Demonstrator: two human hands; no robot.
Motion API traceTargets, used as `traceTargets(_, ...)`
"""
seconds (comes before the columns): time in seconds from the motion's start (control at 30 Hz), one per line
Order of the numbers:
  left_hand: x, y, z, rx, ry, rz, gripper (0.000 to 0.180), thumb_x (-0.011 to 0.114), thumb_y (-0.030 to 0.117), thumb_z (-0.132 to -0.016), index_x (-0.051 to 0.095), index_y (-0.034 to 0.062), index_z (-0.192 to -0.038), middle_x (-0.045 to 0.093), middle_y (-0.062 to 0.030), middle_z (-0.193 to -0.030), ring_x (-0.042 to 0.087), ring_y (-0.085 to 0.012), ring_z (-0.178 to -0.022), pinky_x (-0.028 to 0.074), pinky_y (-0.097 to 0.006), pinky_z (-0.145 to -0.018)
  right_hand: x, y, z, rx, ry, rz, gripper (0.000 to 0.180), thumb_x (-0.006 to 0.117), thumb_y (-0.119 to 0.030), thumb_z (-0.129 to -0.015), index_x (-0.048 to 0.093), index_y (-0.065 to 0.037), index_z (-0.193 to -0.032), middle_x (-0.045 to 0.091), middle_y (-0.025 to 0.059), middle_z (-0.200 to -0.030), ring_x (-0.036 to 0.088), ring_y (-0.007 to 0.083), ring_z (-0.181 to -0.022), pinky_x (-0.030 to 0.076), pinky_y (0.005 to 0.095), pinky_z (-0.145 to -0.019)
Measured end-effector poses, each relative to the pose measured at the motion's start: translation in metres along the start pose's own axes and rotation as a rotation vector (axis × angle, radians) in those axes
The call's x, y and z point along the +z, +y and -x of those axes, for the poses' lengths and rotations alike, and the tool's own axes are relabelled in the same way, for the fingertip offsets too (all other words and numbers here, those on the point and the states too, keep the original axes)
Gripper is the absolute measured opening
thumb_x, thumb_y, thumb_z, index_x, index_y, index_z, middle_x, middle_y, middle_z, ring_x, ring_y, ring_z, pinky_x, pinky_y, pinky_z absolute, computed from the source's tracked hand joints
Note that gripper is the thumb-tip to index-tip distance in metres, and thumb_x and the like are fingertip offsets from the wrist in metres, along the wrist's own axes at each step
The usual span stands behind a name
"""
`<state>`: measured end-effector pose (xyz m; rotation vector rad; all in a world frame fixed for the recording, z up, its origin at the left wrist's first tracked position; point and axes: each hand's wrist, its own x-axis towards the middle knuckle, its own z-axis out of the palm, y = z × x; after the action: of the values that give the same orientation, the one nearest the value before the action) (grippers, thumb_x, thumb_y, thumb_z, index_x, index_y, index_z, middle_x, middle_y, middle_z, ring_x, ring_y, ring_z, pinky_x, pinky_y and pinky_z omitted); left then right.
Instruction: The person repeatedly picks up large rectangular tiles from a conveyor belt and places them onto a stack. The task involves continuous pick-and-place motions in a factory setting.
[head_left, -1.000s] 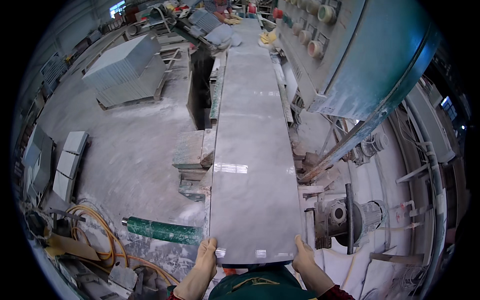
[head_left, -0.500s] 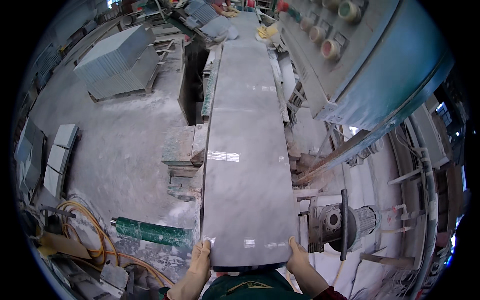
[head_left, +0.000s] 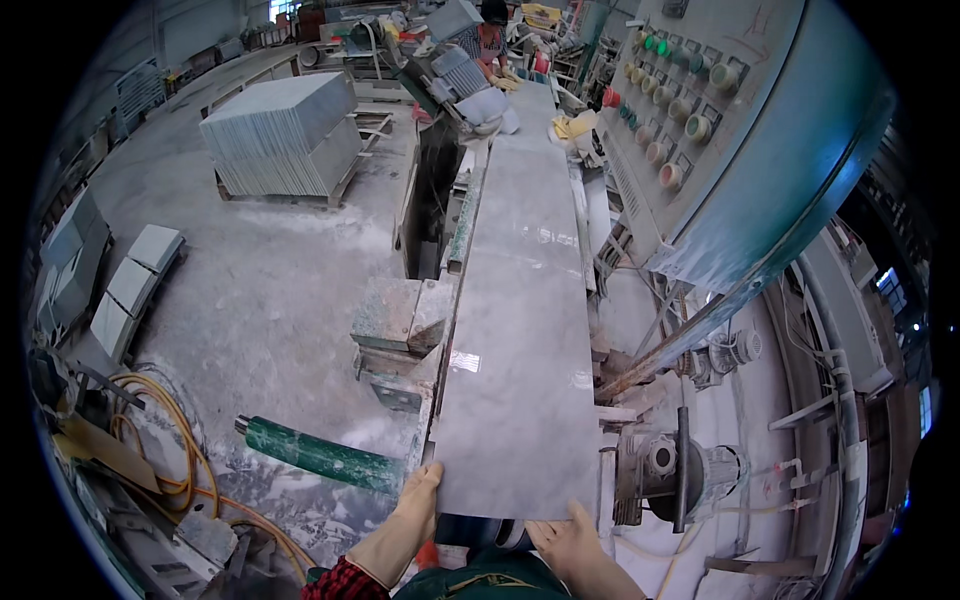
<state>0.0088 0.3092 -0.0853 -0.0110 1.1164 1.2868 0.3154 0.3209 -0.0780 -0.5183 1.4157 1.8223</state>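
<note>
A long, glossy grey stone slab lies on a narrow conveyor line that runs away from me. My left hand closes on its near left corner, with the fingers along the side edge. At the near right corner, my right hand grips the front edge, thumb up at the corner and fingers stretched leftward below the edge. Part of a dark blue roller or belt shows under the slab's front edge. How far the fingers reach beneath the stone is hidden.
A control cabinet with rows of buttons overhangs the right side. Below it stands a motor. On the left are a green roller, yellow hoses and a pallet of upright slabs. A co-worker stands at the far end.
My right hand has shifted from the slab's right side to its front edge. The slab's near edge sits slightly farther from me. The view has tilted up, showing more of the co-worker.
</note>
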Motion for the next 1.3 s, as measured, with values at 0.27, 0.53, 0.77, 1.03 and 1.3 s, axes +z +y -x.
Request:
traceTargets(0.27, -0.040, 0.029, 0.044, 0.508, -0.002, -0.945, 0.052, 0.063, 0.025, -0.105, 0.050, 0.0029, -0.151, 0.069, -0.0134, -0.126, 0.067, -0.0171, -0.099, 0.056, -0.033, -0.086, 0.034, 0.040, 0.018, -0.371, 0.010, 0.993, 0.062, 0.058, -0.041, -0.104, 0.048, 0.008, -0.141, 0.055, 0.0232, -0.146, 0.055, 0.0359, -0.134, 0.043, 0.0457, -0.120)
traceTargets(0.53, -0.152, 0.018, 0.146, 0.408, 0.214, -0.559, 0.052, 0.059, 0.018, -0.108, 0.044, -0.0009, -0.154, 0.067, -0.0160, -0.132, 0.066, -0.0199, -0.113, 0.054, -0.031, -0.097, 0.071, 0.123, 0.045, -0.726, -0.421, 1.341, 0.045, 0.055, -0.024, -0.108, 0.054, 0.005, -0.142, 0.055, 0.0226, -0.150, 0.057, 0.0306, -0.136, 0.047, 0.0388, -0.117)
traceTargets(0.77, -0.187, -0.045, 0.195, 0.275, 0.126, -0.632, 0.051, 0.059, 0.024, -0.109, 0.048, -0.0026, -0.152, 0.067, -0.0156, -0.135, 0.064, -0.0209, -0.118, 0.053, -0.033, -0.101, -0.043, 0.176, 0.008, -0.435, -0.311, 1.898, 0.046, 0.053, -0.023, -0.110, 0.053, 0.001, -0.149, 0.064, 0.0218, -0.141, 0.062, 0.0295, -0.132, 0.050, 0.0369, -0.112)
traceTargets(1.03, -0.242, -0.112, 0.273, 0.367, 0.356, -0.510, 0.047, 0.067, 0.025, -0.103, 0.059, -0.0023, -0.141, 0.073, -0.0139, -0.121, 0.068, -0.0190, -0.109, 0.053, -0.032, -0.097, -0.114, 0.195, 0.001, 0.189, -0.349, 3.167, 0.058, 0.059, -0.037, -0.102, 0.054, -0.006, -0.151, 0.068, 0.0196, -0.138, 0.065, 0.0293, -0.129, 0.049, 0.0334, -0.109)
traceTargets(1.3, -0.257, -0.230, 0.397, 0.536, 0.965, -0.112, 0.045, 0.061, 0.020, -0.107, 0.055, -0.0044, -0.144, 0.072, -0.0089, -0.116, 0.067, -0.0133, -0.096, 0.054, -0.027, -0.085, -0.153, 0.179, -0.002, 0.416, -0.649, 3.174, 0.061, 0.063, -0.041, -0.103, 0.053, -0.008, -0.153, 0.070, 0.0184, -0.136, 0.067, 0.0269, -0.124, 0.052, 0.0371, -0.104)
